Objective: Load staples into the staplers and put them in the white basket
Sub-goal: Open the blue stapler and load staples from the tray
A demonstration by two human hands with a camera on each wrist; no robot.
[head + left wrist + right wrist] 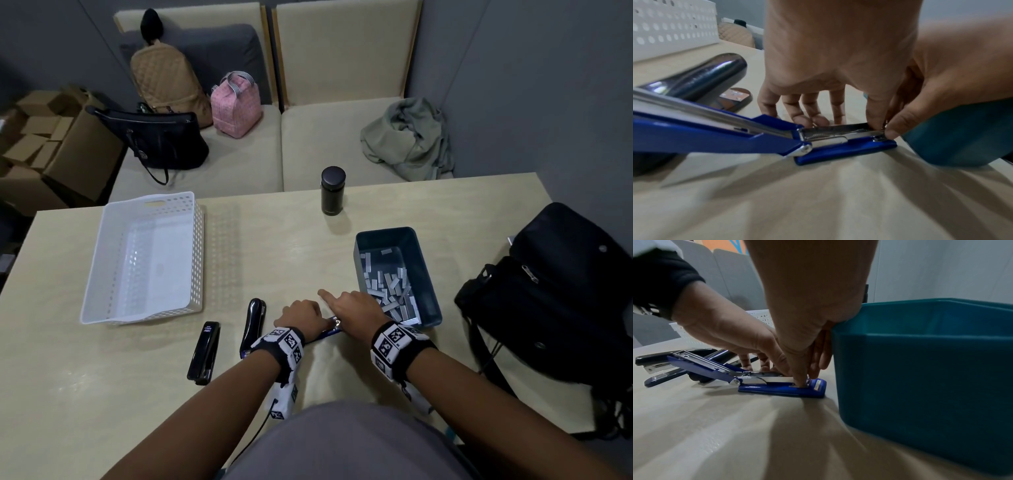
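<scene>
You're on the loading step — the blue stapler [844, 146] lies on the table [291, 240] just beside the teal bin [424, 274], its top arm swung wide open and the metal magazine channel bared. Your left hand [301, 313] steadies it from the far side, fingers bent down with the tips resting against the channel. Your right hand [356, 305] is at the front end of the channel, thumb and a finger pinched together right on the metal; whether a strip of staples sits between them you can't tell from here, the fingertips cover that spot. The index finger sticks out straight in the head view.

Loose staple strips [394, 287] are piled in the bin. Two black staplers [203, 353] wait near your left wrist, one closed, the other [253, 322] looking partly open. The white basket [144, 253] holds nothing — so the task looks early, the first stapler not yet finished.

Next, I'd judge: seat the strip flat in the channel, legs down, clear your fingertips from the pusher spring, then fold the arm shut until it latches. After that it's across to the basket on your left.
</scene>
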